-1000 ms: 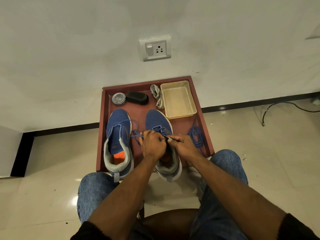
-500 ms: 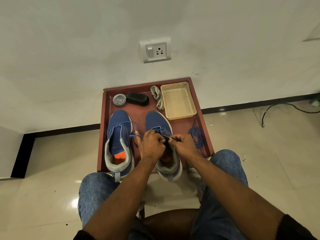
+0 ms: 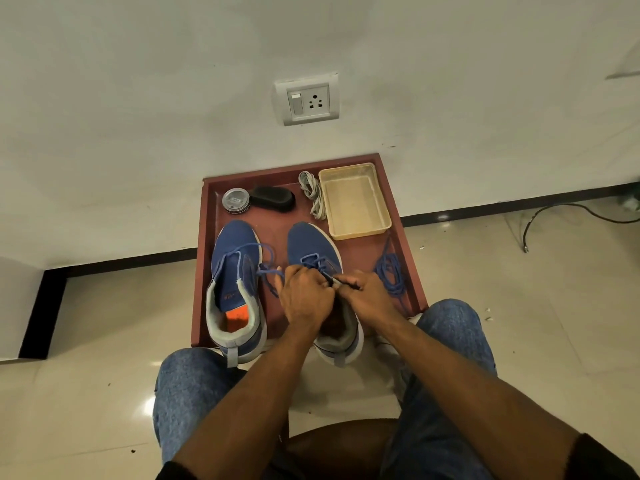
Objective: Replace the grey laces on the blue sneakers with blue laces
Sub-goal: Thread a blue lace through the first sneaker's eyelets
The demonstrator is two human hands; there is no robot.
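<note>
— What are the hands holding?
— I see my right hand point(image 3: 372, 299) pinching the blue lace point(image 3: 320, 266) tip; my left hand point(image 3: 304, 296) grips the right sneaker point(image 3: 311, 244).
— Where's that?
— On the red tray point(image 3: 412, 278), beside the left sneaker point(image 3: 235, 258).

1. A plain off-white wall point(image 3: 138, 98) fills the upper frame, well beyond the fingers.
2. A grey switch-and-socket plate point(image 3: 308, 99) is mounted on it, straight ahead of the fingers and above them.
3. A black skirting band point(image 3: 128, 263) runs along the wall's foot, turning a corner at far left.
4. Glossy beige floor tiles point(image 3: 519, 306) spread to both sides of the fingers, catching a bright glare of light point(image 3: 149, 407) at lower left.
5. A dark cable point(image 3: 568, 213) trails across the floor far to the right of the fingers.
6. A brown stool seat point(image 3: 332, 441) shows below, nearer the camera than the fingers.
</note>
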